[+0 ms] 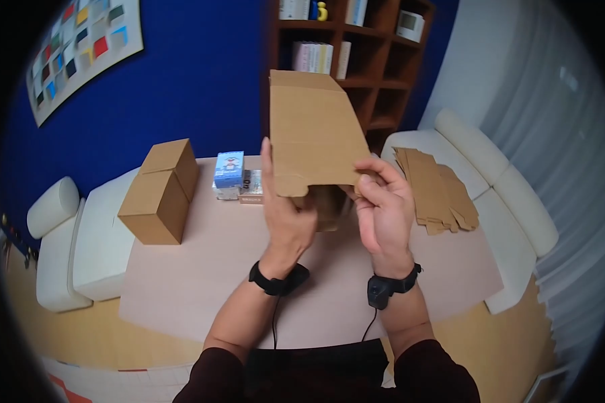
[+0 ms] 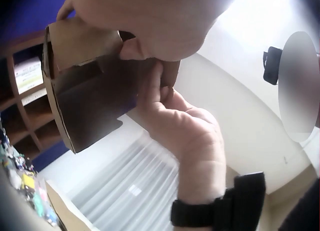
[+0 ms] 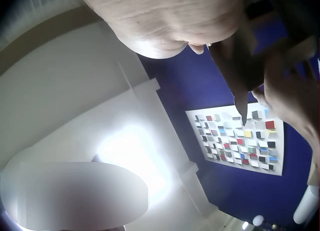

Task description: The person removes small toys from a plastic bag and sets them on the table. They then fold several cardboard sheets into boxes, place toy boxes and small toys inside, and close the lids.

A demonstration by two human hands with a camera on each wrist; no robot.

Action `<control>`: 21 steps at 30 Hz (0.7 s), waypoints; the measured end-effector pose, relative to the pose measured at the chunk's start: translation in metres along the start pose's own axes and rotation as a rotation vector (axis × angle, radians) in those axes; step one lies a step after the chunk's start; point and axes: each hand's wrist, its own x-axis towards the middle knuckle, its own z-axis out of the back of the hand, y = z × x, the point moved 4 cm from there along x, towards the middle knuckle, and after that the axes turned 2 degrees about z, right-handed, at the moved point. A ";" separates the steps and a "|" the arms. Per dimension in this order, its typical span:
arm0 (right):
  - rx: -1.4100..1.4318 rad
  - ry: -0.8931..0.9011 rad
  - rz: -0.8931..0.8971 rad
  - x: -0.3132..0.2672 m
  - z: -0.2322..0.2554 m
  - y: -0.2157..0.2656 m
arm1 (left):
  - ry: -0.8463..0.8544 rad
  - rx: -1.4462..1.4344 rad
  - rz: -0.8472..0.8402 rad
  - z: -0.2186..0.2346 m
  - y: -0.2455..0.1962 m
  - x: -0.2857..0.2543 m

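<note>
A: What do we log first, biggest down?

B: Blue wall (image 1: 202,87) at the far side. Before it, a pale pink table (image 1: 202,289). White sofas stand left (image 1: 104,235) and right (image 1: 524,208); we see a brown bookshelf (image 1: 366,54) far, right of middle.

A: And the open carton (image 1: 316,127)?

B: Brown cardboard, held up over the middle of the table, tilted. We see its dark inside from the left wrist.

A: Other cardboard?

B: A closed brown box (image 1: 151,208) on the left of the table, a line across its top; we can't tell whether it is one box or two. Flattened cardboard (image 1: 437,191) lies on the right, beside the sofa.

A: Hands?

B: Left hand (image 1: 286,218) grips the carton's near left part, index finger straight along the side, others curled. Right hand (image 1: 386,208) pinches the near right corner, thumb against fingers.

A: Smallest?

B: Far edge, left of the carton: a blue box (image 1: 230,168) on a white box (image 1: 227,193), a lettered box (image 1: 251,199) just right. We note black wrist cameras (image 1: 383,290) on both wrists.
</note>
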 end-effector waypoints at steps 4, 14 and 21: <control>0.019 -0.003 -0.051 0.001 0.005 0.002 | -0.054 -0.086 0.056 -0.002 0.012 0.000; -0.360 0.094 0.040 0.010 0.009 0.016 | 0.044 -0.034 -0.084 -0.005 0.022 0.007; -0.861 0.100 0.160 0.018 0.028 0.022 | 0.104 0.001 -0.089 0.011 0.011 0.012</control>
